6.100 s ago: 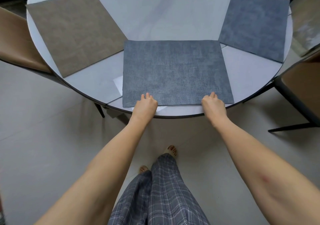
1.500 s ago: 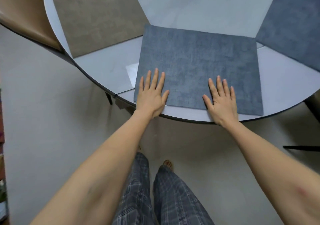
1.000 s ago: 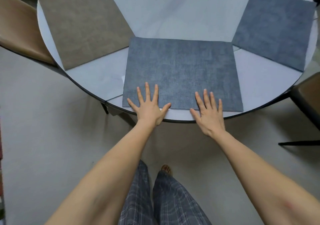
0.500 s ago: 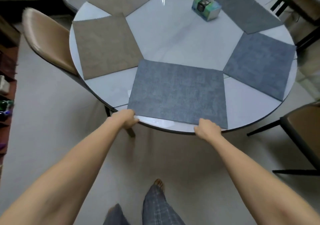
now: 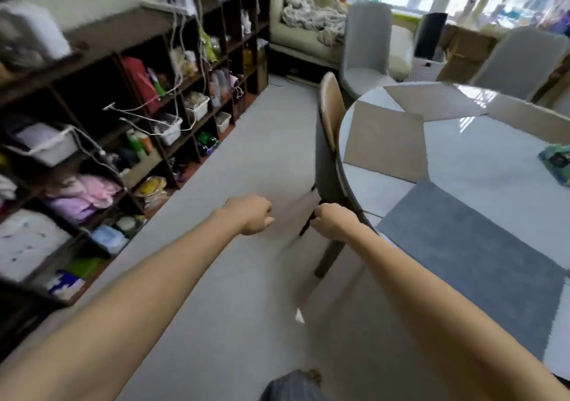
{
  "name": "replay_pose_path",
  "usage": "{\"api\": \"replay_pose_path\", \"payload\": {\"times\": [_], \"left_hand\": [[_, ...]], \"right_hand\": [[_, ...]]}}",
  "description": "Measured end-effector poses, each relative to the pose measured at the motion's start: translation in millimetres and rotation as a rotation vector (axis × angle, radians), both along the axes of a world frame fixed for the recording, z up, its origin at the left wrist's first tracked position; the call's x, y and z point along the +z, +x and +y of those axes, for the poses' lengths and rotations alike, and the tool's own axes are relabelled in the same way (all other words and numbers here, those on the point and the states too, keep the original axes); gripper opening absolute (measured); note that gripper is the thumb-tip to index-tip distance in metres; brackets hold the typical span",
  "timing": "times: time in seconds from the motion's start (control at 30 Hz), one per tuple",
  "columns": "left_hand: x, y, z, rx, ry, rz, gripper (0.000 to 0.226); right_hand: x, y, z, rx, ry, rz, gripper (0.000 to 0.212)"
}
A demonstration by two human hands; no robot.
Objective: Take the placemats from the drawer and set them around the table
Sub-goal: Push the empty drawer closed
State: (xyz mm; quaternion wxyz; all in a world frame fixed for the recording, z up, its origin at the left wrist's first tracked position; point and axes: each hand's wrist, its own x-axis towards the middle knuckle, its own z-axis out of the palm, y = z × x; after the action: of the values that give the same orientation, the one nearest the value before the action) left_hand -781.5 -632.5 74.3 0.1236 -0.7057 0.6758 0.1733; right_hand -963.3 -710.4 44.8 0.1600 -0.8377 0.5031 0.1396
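My left hand [image 5: 250, 214] and my right hand [image 5: 330, 223] are held out over the floor, left of the round table [image 5: 481, 166]. Both have loosely curled fingers and hold nothing. A blue-grey placemat [image 5: 468, 258] lies at the table's near edge, to the right of my right forearm. A tan placemat [image 5: 385, 144] lies beyond it by the tan chair, and two more tan placemats [image 5: 431, 100] [image 5: 530, 120] lie further round. No drawer is in view.
A tan chair [image 5: 330, 123] is pushed up to the table's left side, just beyond my right hand. A dark shelf unit [image 5: 123, 123] packed with bins and clutter lines the left wall. A tissue box [image 5: 557, 163] sits on the table. Grey chairs [image 5: 367, 46] stand behind.
Both hands have left the blue-grey placemat's near edge and now hang free over the floor. My view has swung left, from the table to the shelves and floor.
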Motion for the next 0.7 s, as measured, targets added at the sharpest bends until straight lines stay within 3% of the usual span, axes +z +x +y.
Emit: {"api": "replay_pose_path", "payload": {"times": [0.23,0.47,0.7], "left_hand": [[14.2,165.8,263.6,0.501,0.015,0.007,0.044],[14.9,255.1,536.9,1.012,0.094,0.024,0.039],[-7.0,330.6,747.1,1.466,0.072,0.103,0.036]], "right_hand": [[2.5,224.8,184.2,0.515,-0.031,-0.027,0.038],[7.4,399.8,424.2,0.980,0.034,-0.079,0.037],[-5.4,550.4,618.3,1.192,0.200,-0.064,0.029]]}}
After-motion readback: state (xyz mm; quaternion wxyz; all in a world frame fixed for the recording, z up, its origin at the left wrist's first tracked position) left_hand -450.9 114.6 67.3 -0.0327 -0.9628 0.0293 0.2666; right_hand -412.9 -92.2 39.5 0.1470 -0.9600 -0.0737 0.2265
